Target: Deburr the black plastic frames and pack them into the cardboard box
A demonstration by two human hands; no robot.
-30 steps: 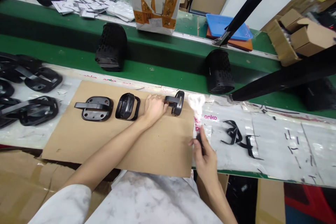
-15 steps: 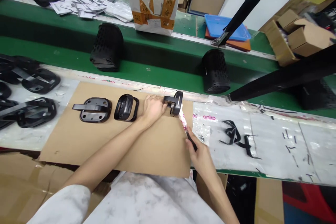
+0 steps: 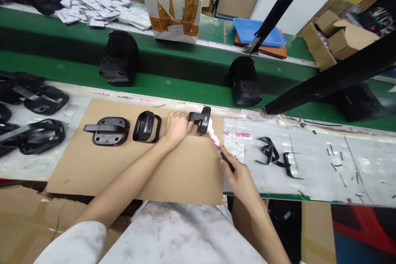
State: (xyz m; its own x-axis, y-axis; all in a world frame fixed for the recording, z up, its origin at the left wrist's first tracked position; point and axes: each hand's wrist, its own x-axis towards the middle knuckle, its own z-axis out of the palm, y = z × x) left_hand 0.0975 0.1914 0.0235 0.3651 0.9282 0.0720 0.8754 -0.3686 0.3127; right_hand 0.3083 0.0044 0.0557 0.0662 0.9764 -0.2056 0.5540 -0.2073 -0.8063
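Cloth tip has moved in since the earlier frame: in the head view it now touches the lower edge of the held piece, where it stood clear to the right before.

Left hand (image 3: 177,128), centre of frame: grip closed on the bar of a black plastic handle (image 3: 200,119), which stands tilted near the top edge of a cardboard sheet (image 3: 188,181). Right hand (image 3: 239,179), just lower right of it: grip pinched firmly on a dark stick (image 3: 227,161) tipped with white cloth (image 3: 213,133).

Two more black handles (image 3: 107,131) lie on the sheet, left of the left hand. Further handles (image 3: 34,138) are piled at far left on the plastic-covered worktop (image 3: 309,173). Perforated black casings (image 3: 119,58) sit on the green belt (image 3: 185,86) beyond. Taped carton (image 3: 171,4) at upper centre; blue tray (image 3: 258,32) at upper right.
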